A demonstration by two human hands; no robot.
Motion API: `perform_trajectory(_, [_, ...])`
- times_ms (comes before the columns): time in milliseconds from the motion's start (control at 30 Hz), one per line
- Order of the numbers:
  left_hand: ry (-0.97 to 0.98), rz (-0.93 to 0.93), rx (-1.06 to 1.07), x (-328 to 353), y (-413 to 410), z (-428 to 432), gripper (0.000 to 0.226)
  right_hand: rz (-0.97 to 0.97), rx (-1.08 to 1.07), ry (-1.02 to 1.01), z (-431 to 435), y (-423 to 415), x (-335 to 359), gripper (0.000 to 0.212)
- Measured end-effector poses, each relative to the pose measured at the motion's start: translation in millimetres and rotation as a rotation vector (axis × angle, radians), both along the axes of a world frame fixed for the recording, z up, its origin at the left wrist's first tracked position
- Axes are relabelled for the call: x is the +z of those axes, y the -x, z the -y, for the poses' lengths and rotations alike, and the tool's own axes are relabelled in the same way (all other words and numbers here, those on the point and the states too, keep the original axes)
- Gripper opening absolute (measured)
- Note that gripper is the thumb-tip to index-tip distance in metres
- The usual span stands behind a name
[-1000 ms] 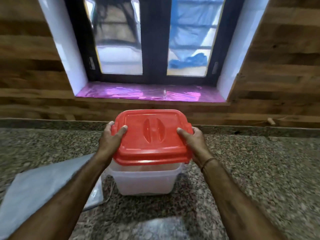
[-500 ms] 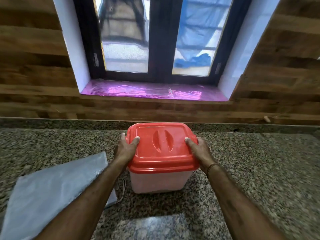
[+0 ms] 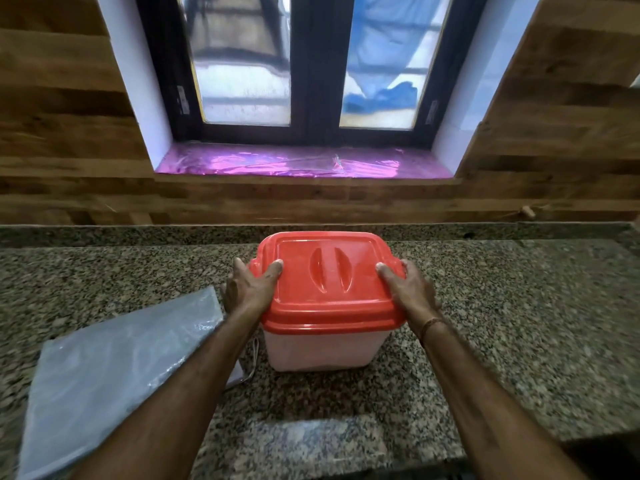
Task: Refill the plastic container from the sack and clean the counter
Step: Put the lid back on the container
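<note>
Left hand [image 3: 250, 289] and right hand [image 3: 410, 289] both grasp the container [image 3: 323, 349] at its lid [image 3: 329, 282] edges, thumbs on top, I'd guess to steady it; sack [image 3: 114, 372] lies flat alongside.

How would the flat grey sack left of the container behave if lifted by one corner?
The grey sack probably goes floppy: it lies flat and thin on the granite counter. Its glossy, wrinkled surface suggests slippery plastic. Looking empty, it is likely light.

sack [image 3: 114, 368] left of container [image 3: 323, 348], on counter [image 3: 519, 341]
</note>
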State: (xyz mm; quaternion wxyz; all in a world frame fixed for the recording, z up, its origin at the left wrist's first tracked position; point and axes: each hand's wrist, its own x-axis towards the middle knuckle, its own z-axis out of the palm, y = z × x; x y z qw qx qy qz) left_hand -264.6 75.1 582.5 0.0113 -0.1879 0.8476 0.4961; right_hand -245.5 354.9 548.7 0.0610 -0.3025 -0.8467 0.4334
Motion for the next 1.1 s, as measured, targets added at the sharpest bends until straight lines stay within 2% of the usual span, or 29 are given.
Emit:
perform_trajectory(100, [0.046,-0.087,0.050,5.9,-5.5,-1.1,0.082,-0.067,-0.072,-0.127,13.7,-11.0,19.1,0.099])
perform_trajectory(267, [-0.081,-0.134,0.067,-1.1,-13.1,4.9,0.082,-0.074,-0.055,-0.028,15.4,-15.6,22.6,0.072])
perform_trajectory(367, [-0.076,-0.163,0.050,-5.9,-13.6,7.0,0.075,-0.076,-0.051,-0.039,12.5,-17.0,23.0,0.068])
perform_trajectory(500, [0.052,-0.223,-0.014,-2.7,-19.7,1.8,0.053,-0.090,-0.010,-0.216,24.6,-21.9,21.3,0.048])
perform_trajectory(633, [0.119,-0.268,-0.062,-7.5,-22.8,-6.1,0.041,-0.050,0.018,-0.422,34.0,-25.3,21.3,0.054])
perform_trajectory(700, [0.144,-0.270,-0.086,-8.4,-22.3,-5.9,0.045,-0.039,0.045,-0.459,34.7,-27.1,22.4,0.056])
perform_trajectory(767, [0.120,-0.240,-0.119,-10.3,-20.7,-2.3,0.060,-0.041,0.075,-0.375,27.9,-29.5,19.5,0.056])
perform_trajectory(833, [-0.029,-0.153,-0.099,-14.1,-16.9,2.7,0.072,-0.075,0.084,-0.036,14.6,-31.8,15.1,0.056])
perform_trajectory(900, [-0.158,-0.086,-0.049,-19.4,-9.0,6.5,0.071,-0.093,0.067,0.313,0.5,-29.6,9.4,0.064])
perform_trajectory(1000, [-0.227,-0.066,-0.016,-21.5,1.9,2.7,0.065,-0.115,0.062,0.386,-10.7,-17.1,3.9,0.067])
perform_trajectory(1100, [-0.193,-0.081,0.007,-14.9,19.4,-9.9,0.063,-0.126,0.078,0.382,-21.0,6.8,6.5,0.064])
